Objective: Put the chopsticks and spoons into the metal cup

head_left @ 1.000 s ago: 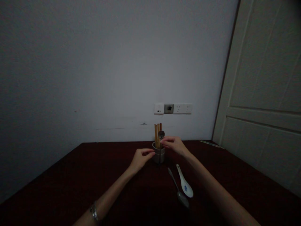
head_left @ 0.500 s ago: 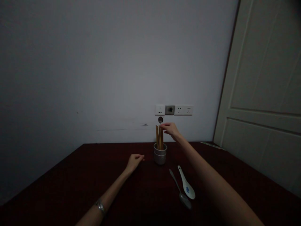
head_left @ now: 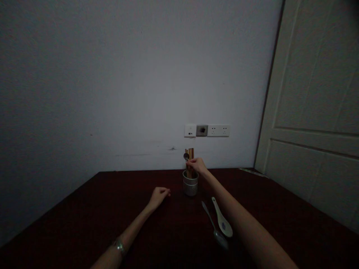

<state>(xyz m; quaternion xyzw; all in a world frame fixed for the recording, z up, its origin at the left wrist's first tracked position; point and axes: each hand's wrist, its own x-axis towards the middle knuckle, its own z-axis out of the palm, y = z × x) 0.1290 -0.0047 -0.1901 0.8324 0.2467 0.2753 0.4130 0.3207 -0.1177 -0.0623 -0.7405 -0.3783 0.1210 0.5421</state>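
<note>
A small metal cup stands on the dark red table, holding several wooden chopsticks upright. My right hand is just above the cup's rim, its fingers pinched on a small metal spoon whose bowl points up beside the chopsticks. My left hand rests on the table left of the cup, fingers loosely curled, holding nothing. A white ceramic spoon and a metal spoon lie side by side on the table to the right of the cup.
A grey wall rises behind the table, with a strip of white sockets above the cup. A pale door stands at the right. The room is dim.
My left hand let go of the cup and settled on the table. My right hand lifted the small spoon above the chopsticks, then lowered it back down to the cup.
</note>
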